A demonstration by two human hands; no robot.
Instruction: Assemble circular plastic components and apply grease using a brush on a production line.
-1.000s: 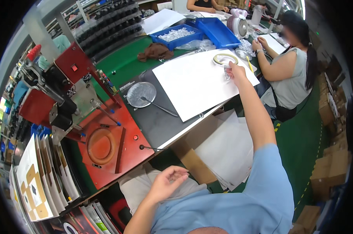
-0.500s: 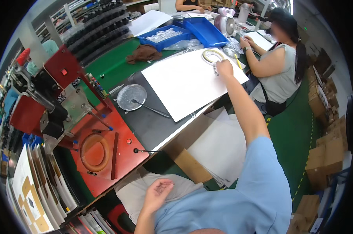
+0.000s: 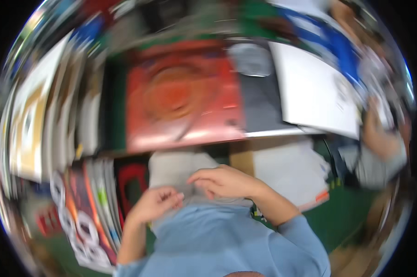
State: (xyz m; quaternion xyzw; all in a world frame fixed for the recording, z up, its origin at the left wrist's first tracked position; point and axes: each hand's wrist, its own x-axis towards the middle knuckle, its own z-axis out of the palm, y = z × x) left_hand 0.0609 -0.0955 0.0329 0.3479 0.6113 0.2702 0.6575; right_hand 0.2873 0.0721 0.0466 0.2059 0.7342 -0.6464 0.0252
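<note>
My left hand (image 3: 157, 204) hovers above my lap with its fingers loosely curled and apart; nothing shows in it. Close beside it, my right hand (image 3: 224, 181) points inward, fingers partly stretched and no object visible in them. A small gap separates the two hands. Beyond them sits a red machine base (image 3: 139, 124) with a round orange-red disc (image 3: 175, 94) in its middle. Right of that, a white sheet (image 3: 305, 92) lies on the dark tabletop (image 3: 264, 108). A smeared ring-like item (image 3: 343, 87) is near the sheet's right side. Motion blur hides fine detail.
A round clear dish (image 3: 250, 59) stands behind the dark tabletop's middle. Upright cardboard pieces (image 3: 56, 106) fill the left side. Pale sheets (image 3: 287, 173) are stacked below the table edge at right. A co-worker's arm (image 3: 379, 134) is at far right, near blue trays (image 3: 328, 39).
My view has swung left and down. My right hand has left the ring and small metal piece on the white sheet and come back over my lap beside my left hand.
</note>
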